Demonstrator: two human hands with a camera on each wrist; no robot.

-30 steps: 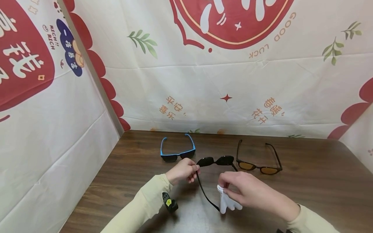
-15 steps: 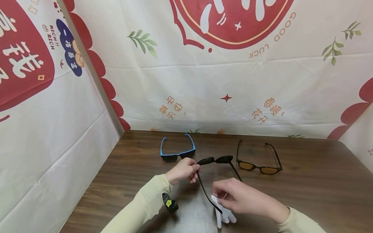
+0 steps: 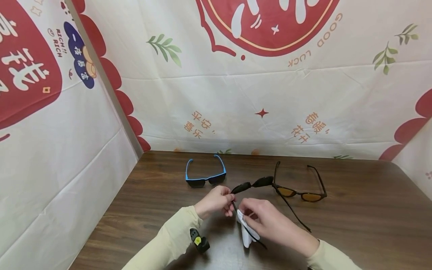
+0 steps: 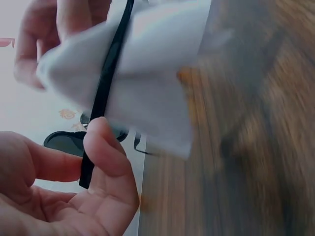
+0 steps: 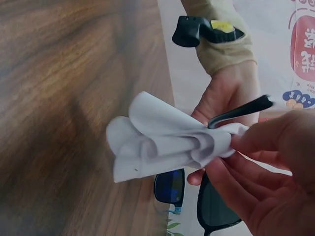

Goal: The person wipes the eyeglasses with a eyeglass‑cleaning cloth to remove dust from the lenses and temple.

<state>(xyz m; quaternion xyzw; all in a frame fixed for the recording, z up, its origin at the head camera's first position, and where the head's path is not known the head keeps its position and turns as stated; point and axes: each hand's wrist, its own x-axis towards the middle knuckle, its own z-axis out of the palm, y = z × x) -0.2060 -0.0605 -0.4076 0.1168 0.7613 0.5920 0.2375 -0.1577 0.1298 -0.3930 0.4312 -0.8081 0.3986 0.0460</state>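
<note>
My left hand (image 3: 216,201) pinches black sunglasses (image 3: 262,182) at the hinge end of one temple, holding them above the table. In the left wrist view the left hand (image 4: 74,182) has thumb and fingers on the black temple (image 4: 109,69). My right hand (image 3: 270,221) pinches a white cloth (image 3: 248,230) against that same temple, just below the left hand. The right wrist view shows the right hand's (image 5: 270,172) fingertips gripping the bunched cloth (image 5: 162,142), with the temple tip (image 5: 246,109) sticking out past it. The other temple hangs free to the right.
Blue-framed sunglasses (image 3: 206,180) lie behind the left hand on the wooden table (image 3: 364,210). Brown-framed glasses with orange lenses (image 3: 300,194) lie at the back right, close behind the held pair. A printed cloth wall (image 3: 209,93) borders the table's back.
The right hand and cloth have moved left and up along the temple toward the left hand. The held sunglasses have tilted, their right lens rising and the far temple swinging out right.
</note>
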